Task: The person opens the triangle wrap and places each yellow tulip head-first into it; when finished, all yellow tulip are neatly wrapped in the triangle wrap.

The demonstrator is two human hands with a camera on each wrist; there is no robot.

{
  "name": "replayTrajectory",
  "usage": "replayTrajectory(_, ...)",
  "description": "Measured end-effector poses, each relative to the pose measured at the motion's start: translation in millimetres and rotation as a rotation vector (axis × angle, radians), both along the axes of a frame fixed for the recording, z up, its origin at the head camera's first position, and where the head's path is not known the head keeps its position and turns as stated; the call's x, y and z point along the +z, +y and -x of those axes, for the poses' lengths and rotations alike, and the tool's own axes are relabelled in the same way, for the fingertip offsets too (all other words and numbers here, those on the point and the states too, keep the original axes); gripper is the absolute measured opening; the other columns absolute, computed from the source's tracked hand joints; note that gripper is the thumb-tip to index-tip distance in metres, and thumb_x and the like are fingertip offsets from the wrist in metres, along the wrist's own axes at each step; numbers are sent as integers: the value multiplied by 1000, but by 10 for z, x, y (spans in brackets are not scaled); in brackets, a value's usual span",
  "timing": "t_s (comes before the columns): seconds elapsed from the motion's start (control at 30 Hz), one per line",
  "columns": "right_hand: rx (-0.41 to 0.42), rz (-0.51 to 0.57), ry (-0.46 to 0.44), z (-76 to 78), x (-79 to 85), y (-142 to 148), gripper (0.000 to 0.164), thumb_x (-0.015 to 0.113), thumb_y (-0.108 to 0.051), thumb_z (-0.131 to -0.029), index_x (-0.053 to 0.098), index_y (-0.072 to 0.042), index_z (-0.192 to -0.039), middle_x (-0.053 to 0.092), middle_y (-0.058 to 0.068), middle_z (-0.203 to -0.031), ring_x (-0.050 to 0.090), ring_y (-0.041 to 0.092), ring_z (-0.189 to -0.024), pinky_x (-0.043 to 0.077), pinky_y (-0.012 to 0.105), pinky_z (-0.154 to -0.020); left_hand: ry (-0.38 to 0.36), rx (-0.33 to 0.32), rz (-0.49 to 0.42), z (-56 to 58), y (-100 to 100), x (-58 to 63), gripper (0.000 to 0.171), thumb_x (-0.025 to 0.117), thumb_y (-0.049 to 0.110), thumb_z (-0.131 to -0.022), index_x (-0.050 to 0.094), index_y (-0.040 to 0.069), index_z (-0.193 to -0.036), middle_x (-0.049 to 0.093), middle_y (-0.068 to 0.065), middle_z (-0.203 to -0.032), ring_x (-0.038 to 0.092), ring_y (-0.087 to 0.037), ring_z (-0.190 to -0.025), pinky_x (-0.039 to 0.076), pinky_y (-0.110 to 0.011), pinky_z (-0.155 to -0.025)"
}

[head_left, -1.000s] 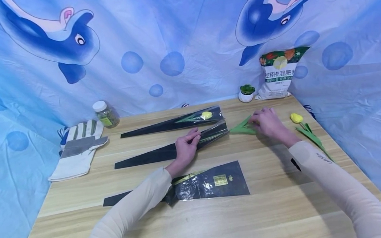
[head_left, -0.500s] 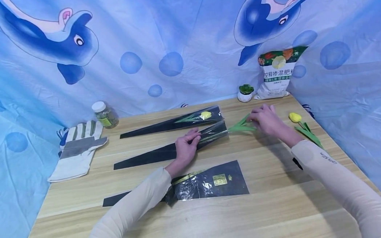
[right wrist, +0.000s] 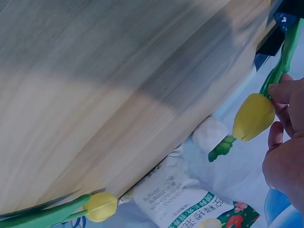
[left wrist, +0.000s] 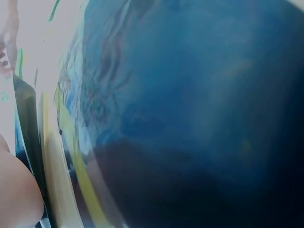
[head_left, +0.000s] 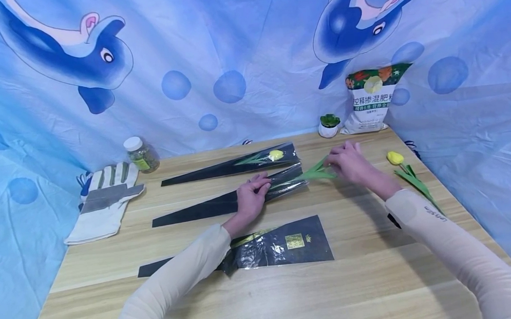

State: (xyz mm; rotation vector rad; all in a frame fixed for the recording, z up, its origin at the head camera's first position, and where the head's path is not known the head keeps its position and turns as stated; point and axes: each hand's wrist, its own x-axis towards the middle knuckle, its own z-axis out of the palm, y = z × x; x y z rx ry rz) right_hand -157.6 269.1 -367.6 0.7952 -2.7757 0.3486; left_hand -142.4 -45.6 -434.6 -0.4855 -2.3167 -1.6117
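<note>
In the head view my left hand [head_left: 251, 196] pinches the upper part of the middle black flower sleeve [head_left: 203, 209] with its thumb and fingers. My right hand [head_left: 348, 163] holds a tulip, whose green leaves [head_left: 319, 171] reach left into the sleeve's clear mouth. The right wrist view shows thumb and fingers pinching its stem just behind the yellow bloom [right wrist: 254, 117]; in the head view that bloom is hidden by the hand. A dark sleeve surface [left wrist: 190, 95] fills most of the left wrist view.
Behind lies a sleeve with a yellow tulip inside [head_left: 276, 155]; in front, a flat sleeve with gold print [head_left: 282, 243]. Another tulip [head_left: 395, 158] lies at the right. Gloves [head_left: 104, 200], a jar [head_left: 141, 154], a small potted plant [head_left: 329, 125] and a fertilizer bag [head_left: 368, 101] stand around the back.
My right hand has moved a little to the left with the tulip, and its leaves now overlap the sleeve's mouth. The left hand stays on the sleeve.
</note>
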Motion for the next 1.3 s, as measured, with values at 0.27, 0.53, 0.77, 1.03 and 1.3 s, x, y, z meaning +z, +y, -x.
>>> replayTrajectory(0.27,10,8,-24,-4,-8,-103,21,75,5,-81,77,-12,-94,68,9,-97,48,35,-93,31,54,-81,-17,-7,12,-15,13,28,11,73,-1,-89,77,-3,-99,68,-17,-120,56,-39,-125,30,-57,-113)
replayTrajectory(0.53,35,34,-19,7,-60,-204,17,79,0,-80,77,-12,-92,68,8,-94,47,33,-91,30,53,-81,-19,2,35,-5,52,38,10,73,-2,-88,77,-2,-97,68,-19,-119,56,-40,-124,31,-57,-112)
replayTrajectory(0.77,57,57,-30,-1,-98,-313,16,83,-4,-78,77,-11,-92,68,6,-91,46,30,-87,30,51,-78,-29,14,36,-9,75,55,10,73,-2,-88,77,-1,-97,68,-17,-119,56,-41,-124,31,-57,-112)
replayTrajectory(1.03,74,93,-76,-14,-152,-417,17,83,-8,-79,77,-12,-95,68,4,-92,46,29,-89,28,50,-80,-39,17,45,-15,79,60,10,72,-3,-88,77,-2,-96,68,-18,-120,55,-42,-124,30,-57,-113)
replayTrajectory(1.3,51,144,-121,-17,-225,-484,16,78,0,-81,75,-9,-93,69,6,-93,45,27,-89,28,51,-85,-46,8,54,-12,83,53,9,72,-3,-88,77,-3,-96,68,-17,-119,55,-41,-124,29,-56,-113)
